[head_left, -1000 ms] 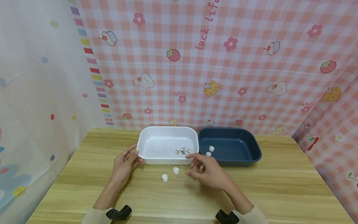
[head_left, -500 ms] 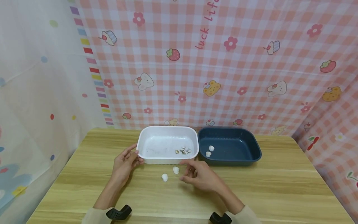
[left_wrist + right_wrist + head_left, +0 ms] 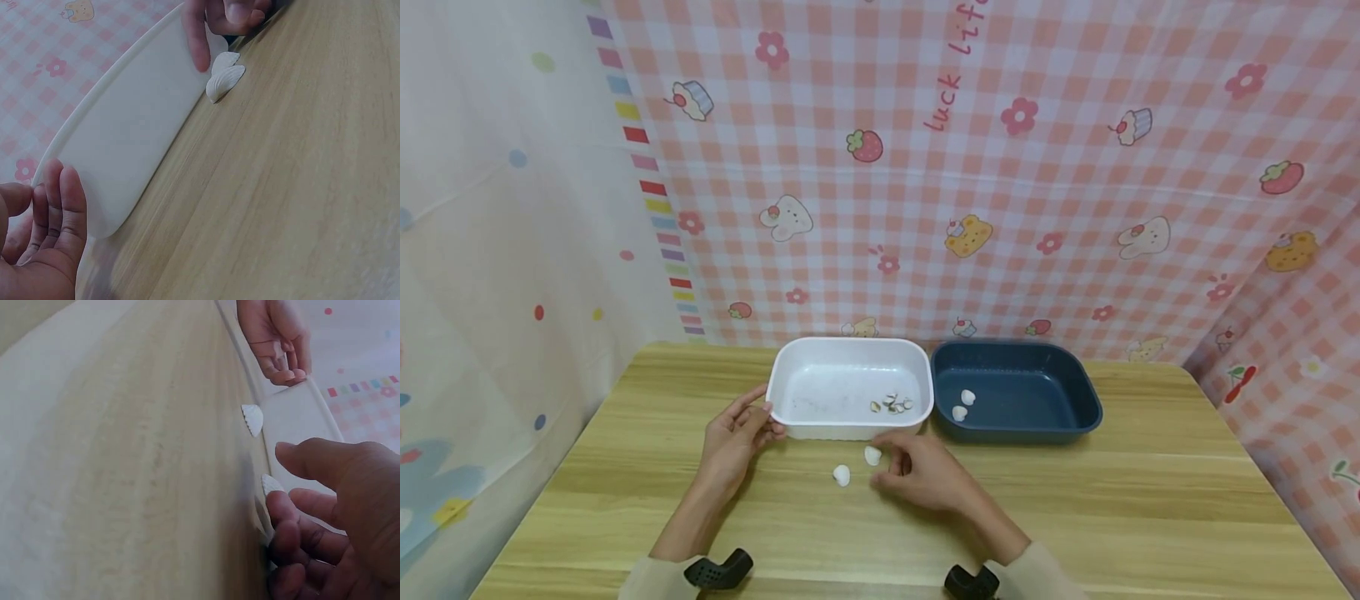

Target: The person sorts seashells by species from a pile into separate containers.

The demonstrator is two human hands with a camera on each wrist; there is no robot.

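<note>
My left hand [image 3: 733, 446] grips the front left corner of a white plastic tray [image 3: 850, 432], thumb at the rim and fingers against the outer wall. My right hand [image 3: 925, 471] is low over the table at the tray's front, thumb and index finger parted around the near side of a white seashell [image 3: 872, 456]. In the right wrist view that shell [image 3: 271, 484] shows just past the fingertips, partly covered by them. A second white seashell [image 3: 841, 476] lies on the wood to the left and nearer. Several small brownish shells [image 3: 895, 406] rest inside the white tray.
A dark blue tray [image 3: 1030, 435] stands right beside the white one, with two white seashells [image 3: 964, 405] in its left part. Both trays sit on a wood-grain table [image 3: 1165, 483], near a pink checked cloth [image 3: 925, 183] hanging behind.
My right hand has moved left and down from the gap between the trays' front edges to the nearer right shell. My left hand keeps its place on the white tray.
</note>
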